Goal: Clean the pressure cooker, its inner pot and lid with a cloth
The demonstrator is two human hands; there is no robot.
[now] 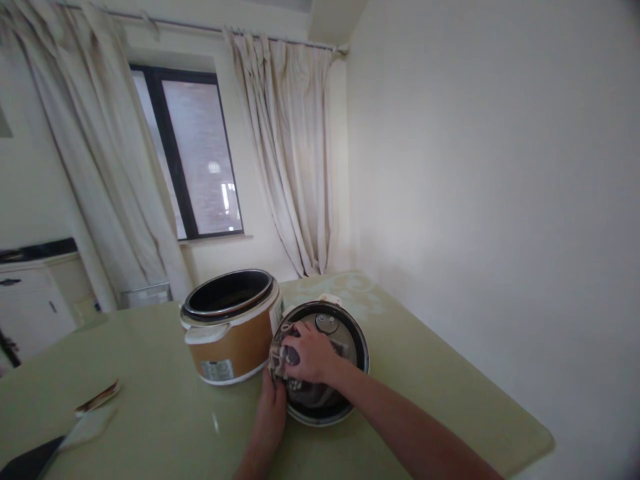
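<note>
A round cooker lid (pixel 354 341) is tipped up on the table, its metal inner side facing me, with a dark ring around the rim and a small round fitting near the top. My left hand (pixel 271 408) grips the lid's lower left edge; some of its fingers are hidden behind the rim and cloth. Bunched under my right hand (pixel 314 355) is a grey-brown patterned cloth (pixel 278 357), pressed against the lid's inner face with curled fingers. Just left of the lid stands an electric cooker (pixel 253 348), orange-brown with white handles, its top uncovered and its dark inner pot (pixel 227 293) showing.
The pale green table (pixel 430 393) meets a white wall (pixel 480 200) on the right. At the left front lie a dark-ended flat object (pixel 35 457) and a small brown-and-white piece (pixel 99 398). Behind are a window (pixel 200 147), curtains (pixel 295 147) and a white cabinet (pixel 30 293).
</note>
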